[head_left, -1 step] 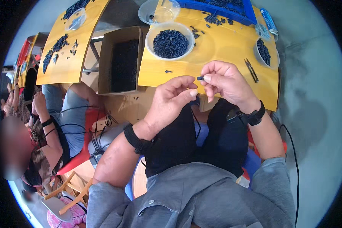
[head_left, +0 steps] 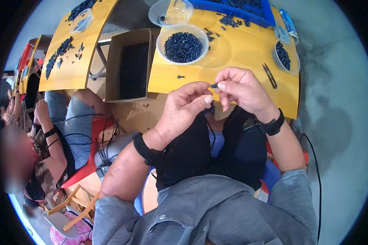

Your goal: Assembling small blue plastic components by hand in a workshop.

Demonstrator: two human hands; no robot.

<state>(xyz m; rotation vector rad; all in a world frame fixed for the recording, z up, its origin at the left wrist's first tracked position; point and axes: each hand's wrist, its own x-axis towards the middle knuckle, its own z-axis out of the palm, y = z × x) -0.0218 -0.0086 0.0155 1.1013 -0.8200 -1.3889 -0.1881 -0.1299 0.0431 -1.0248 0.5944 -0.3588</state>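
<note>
Smooth yellow tabletop (head_left: 237, 48), hands (head_left: 243, 88), dark cylinder (head_left: 214, 86)

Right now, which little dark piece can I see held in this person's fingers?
The dark piece pinched by the right hand, one end poking toward the left hand; those nearby lie heaped in round bowls or loose on the yellow table.

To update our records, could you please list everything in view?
Tables: at least two, yellow, ahead
Plastic bowls: at least four, clear, tables
Held piece: one, dark, in right fingers
Other pieces: many, dark, bowls and tables
Tray: one, blue, far edge
Snips: one, black, table's right
Packet: one, blue and white, far right
Cardboard box: one, brown, between tables
Co-workers: at least two, mixed clothing, left
Cables: several, black, both sides
Wristbands: two, black, wrists
Left fingers: one set, bare, beside held piece
Right fingers: one set, bare, pinching it
</note>
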